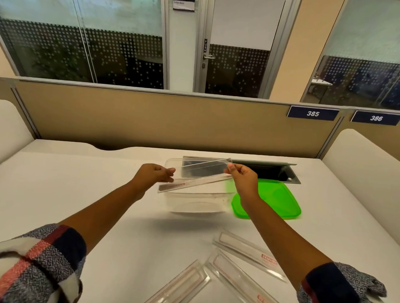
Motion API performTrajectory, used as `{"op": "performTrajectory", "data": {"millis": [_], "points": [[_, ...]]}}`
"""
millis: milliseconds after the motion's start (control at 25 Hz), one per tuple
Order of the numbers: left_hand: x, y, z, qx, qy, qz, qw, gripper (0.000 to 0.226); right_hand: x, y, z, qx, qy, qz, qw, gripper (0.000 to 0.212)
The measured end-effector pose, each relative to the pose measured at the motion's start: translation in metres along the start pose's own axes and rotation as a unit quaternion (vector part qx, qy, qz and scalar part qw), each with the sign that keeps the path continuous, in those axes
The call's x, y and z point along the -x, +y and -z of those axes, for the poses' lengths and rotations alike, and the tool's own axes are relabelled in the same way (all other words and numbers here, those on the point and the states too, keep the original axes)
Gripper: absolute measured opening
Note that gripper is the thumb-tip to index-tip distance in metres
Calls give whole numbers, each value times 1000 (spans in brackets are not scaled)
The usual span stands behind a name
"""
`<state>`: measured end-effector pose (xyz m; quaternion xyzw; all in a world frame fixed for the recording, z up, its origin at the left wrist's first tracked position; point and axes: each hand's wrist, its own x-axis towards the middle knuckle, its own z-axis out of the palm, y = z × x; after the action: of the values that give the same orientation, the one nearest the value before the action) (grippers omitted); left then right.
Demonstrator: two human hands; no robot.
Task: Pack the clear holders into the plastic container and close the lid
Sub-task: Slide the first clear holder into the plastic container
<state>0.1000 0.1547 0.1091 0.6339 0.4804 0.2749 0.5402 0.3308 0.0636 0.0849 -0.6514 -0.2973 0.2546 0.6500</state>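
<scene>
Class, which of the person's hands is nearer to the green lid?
Right. The right hand is just above the green lid's left edge; the left hand is across the clear container, farther away.

Bright, even overhead light; soft shadows; wide-angle bending at edges; slight motion blur.
</scene>
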Motion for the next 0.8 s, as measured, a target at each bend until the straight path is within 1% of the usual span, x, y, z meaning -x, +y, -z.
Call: {"op": "performTrajectory", "data": {"millis": [80, 160, 280, 360, 400, 520, 640, 720, 760, 800], "points": [[-4, -4, -5, 40, 13, 18, 999, 25, -3, 2, 0, -1, 23, -11, 1000, 16], [-20, -5, -12, 72, 45, 38, 996, 29, -14, 11, -6, 22, 46, -42, 998, 20], [-46, -2, -21, 124, 95, 80, 984, 24, -30, 22, -13, 51, 59, -113, 990, 25], [-55, -1, -26, 144, 120, 101, 977, 19, -39, 25, -13, 37, 47, -163, 985, 20], [-60, -3, -27, 159, 129, 102, 973, 21, -45, 23, -12, 20, 37, -182, 982, 17], [-69, -9, -27, 174, 135, 87, 972, 37, -59, 16, -7, -22, 0, -224, 974, 10], [-72, -13, -32, 125, 126, 77, 981, 47, -65, 14, -5, -10, -34, -233, 972, 3], [-73, -15, -37, 90, 130, 71, 985, 50, -69, 18, -5, 21, -43, -214, 976, 34], [-74, -17, -38, 67, 135, 67, 986, 51, -69, 19, -5, 44, -37, -201, 978, 45], [-74, -18, -38, 37, 141, 62, 987, 50, -70, 19, -6, 71, -24, -183, 980, 49]]}}
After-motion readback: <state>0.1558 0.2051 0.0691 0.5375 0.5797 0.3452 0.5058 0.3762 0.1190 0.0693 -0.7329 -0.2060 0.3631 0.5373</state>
